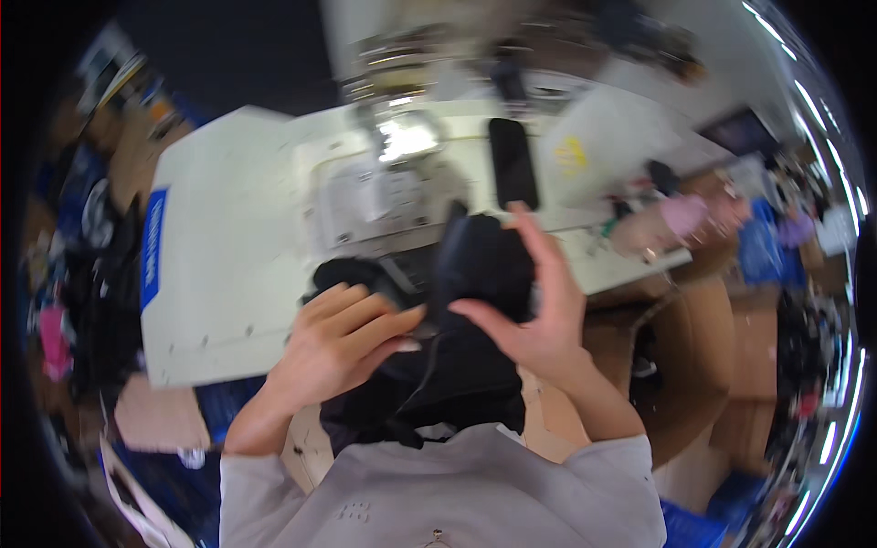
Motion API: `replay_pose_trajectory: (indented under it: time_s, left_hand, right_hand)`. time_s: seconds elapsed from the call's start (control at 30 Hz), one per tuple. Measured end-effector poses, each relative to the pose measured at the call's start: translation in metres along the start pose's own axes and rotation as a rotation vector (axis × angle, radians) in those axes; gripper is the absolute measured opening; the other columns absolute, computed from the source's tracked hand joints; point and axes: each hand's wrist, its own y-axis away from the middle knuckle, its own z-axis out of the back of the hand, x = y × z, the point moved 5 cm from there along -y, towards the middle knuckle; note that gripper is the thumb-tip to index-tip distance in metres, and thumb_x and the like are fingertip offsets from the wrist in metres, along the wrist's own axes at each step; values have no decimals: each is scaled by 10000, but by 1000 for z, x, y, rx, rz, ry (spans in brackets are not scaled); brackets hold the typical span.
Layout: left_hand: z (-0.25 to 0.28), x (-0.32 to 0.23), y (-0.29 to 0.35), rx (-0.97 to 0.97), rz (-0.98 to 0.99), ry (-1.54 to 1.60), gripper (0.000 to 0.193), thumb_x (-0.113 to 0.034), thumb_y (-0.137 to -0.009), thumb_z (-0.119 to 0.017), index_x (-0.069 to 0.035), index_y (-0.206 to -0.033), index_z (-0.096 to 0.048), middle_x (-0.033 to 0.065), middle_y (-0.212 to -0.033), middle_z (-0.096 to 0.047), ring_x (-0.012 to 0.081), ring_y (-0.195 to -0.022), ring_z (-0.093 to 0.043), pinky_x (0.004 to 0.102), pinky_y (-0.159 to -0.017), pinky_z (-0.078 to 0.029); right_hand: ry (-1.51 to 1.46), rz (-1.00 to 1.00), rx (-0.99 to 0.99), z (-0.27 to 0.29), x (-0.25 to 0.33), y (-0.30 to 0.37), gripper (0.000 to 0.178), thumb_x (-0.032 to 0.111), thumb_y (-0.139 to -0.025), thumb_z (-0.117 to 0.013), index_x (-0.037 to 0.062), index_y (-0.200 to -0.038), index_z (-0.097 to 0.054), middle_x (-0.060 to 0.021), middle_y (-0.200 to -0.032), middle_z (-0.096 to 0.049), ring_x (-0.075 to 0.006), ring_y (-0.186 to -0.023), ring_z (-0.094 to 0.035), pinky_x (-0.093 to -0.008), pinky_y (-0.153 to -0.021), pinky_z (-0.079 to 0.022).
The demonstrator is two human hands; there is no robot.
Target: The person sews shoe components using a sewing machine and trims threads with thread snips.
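A bundle of black fabric (489, 274) lies over my lap and the table's front edge; blur hides its exact kind. My right hand (548, 310) grips its upper right part, thumb in front and fingers along the far side. At the left, my left hand (352, 333) is closed, with thumb and fingers pinched on the fabric's edge near a thin dark strand. A sewing machine (402, 137) with a shiny metal head stands just beyond the fabric, blurred. Right of it, a black phone (513, 164) lies flat on the white table (219, 247).
A translucent white bag with a yellow mark (603, 151) is on the table's right side, near a pink item (685, 216). An open cardboard box (703, 365) stands at the lower right. A blue label (154, 247) marks the table's left edge. Shelves with clutter line both sides.
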Motion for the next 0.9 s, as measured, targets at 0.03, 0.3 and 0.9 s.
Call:
replay_pose_trajectory:
  time_s: [0.03, 0.3, 0.9]
  left_hand:
    - [-3, 2, 2, 7, 10, 48, 337, -116, -683, -778, -80, -1013, -720, 15, -778, -618, 206, -674, -546, 328, -613, -426]
    - [49, 103, 80, -326, 594, -34, 404, 119, -790, -586, -16, -1163, -664, 56, -883, -618, 125, -758, -561, 224, -654, -432]
    - [132, 109, 211, -606, 890, -657, 598, -21, -771, -703, -60, -1341, -526, 137, -1363, -520, 322, -1304, -437, 446, -1089, -311]
  right_hand:
    - [29, -31, 0, 5, 1, 3, 887, 132, -684, -893, -24, -1410, -407, -177, -1359, -524, -249, -1180, -570, -337, -988, -460]
    - [180, -314, -359, 165, 39, 77, 584, 122, -786, -791, 31, -1301, -533, -143, -1192, -634, -199, -1078, -628, -326, -922, -497]
    - [761, 367, -1151, 158, 14, 15, 497, 339, -1035, -449, -79, -1300, -494, -169, -1184, -594, -276, -1000, -578, -424, -940, -456]
